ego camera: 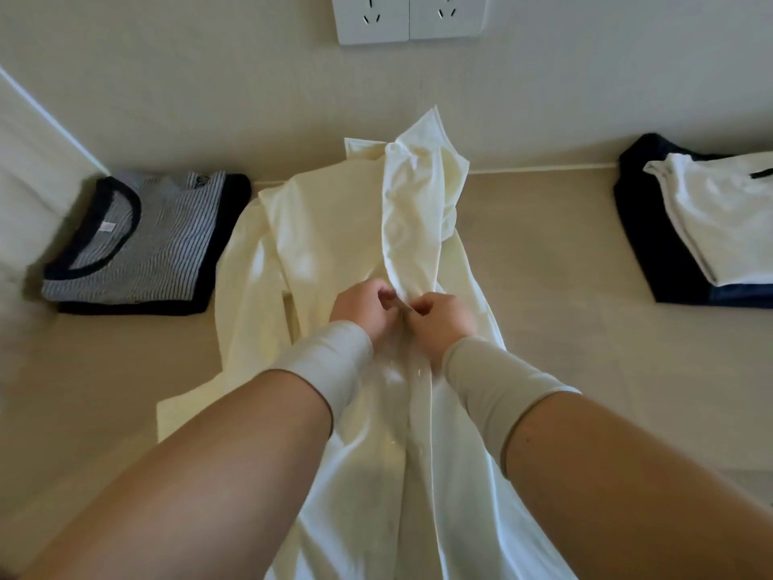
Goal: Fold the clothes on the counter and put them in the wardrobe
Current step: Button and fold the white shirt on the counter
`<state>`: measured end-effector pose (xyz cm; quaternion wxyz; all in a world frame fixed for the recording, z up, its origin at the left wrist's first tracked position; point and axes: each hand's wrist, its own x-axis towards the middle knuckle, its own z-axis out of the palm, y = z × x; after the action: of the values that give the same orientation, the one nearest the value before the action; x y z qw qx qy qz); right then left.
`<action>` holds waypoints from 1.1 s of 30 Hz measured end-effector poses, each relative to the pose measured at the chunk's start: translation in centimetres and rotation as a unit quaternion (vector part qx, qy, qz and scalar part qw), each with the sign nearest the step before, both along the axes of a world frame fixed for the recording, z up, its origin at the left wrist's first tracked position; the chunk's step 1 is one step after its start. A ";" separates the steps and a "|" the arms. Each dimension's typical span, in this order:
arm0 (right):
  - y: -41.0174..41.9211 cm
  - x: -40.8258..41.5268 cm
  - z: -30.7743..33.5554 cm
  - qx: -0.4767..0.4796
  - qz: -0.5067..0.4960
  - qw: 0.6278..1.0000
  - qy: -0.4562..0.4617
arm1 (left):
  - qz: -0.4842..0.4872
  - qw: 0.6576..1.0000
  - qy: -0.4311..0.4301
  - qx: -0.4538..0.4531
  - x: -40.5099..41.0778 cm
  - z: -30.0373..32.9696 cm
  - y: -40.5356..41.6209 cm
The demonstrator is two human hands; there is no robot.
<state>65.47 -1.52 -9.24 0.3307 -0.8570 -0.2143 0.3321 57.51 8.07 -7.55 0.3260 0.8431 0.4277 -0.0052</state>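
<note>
Both forearms fill the bottom of the view, wrists in pale sleeves, reaching out over the counter. Cream button-up shirt lies lengthwise down the middle of it, collar end propped against the back wall, hem running off toward the camera; upper right front is bunched and standing up, lower front looks closed along the button strip. Looks thin, light and floppy, no stiffness, a bit slick, so it should wrinkle and slide easily; judgement: best taken by the button strip edges while fastening, then at shoulders or side seams for folding, pressed flat between moves. Folded pile at left, striped top on something dark, touching the shirt's left sleeve edge. Second pile at right, white garment on dark clothing, well apart from the shirt. Left hand and right hand sit close together at mid-chest, fingers curled, each pinching the shirt's front edge, probably working a button; the button itself is too small to tell. Wall sockets above. Wardrobe not in view. Shirt not yet folded.
</note>
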 end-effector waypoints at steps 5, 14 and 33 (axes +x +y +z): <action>0.2 0.0 -0.1 0.009 -0.044 0.999 0.009 | 0.010 1.000 0.001 -0.004 -0.4 -1.4 0.1; 0.2 0.5 -0.1 0.060 -0.126 0.978 0.154 | -0.032 0.995 0.076 0.055 0.4 -0.8 0.1; 1.6 -2.1 -1.2 0.081 -0.245 0.965 0.047 | 0.108 0.963 -0.144 -0.201 -1.7 -2.4 0.7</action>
<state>63.37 0.06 -10.41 0.4802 -0.8371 -0.0080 0.2617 55.84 8.78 -9.94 0.5457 0.7009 0.4545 0.0657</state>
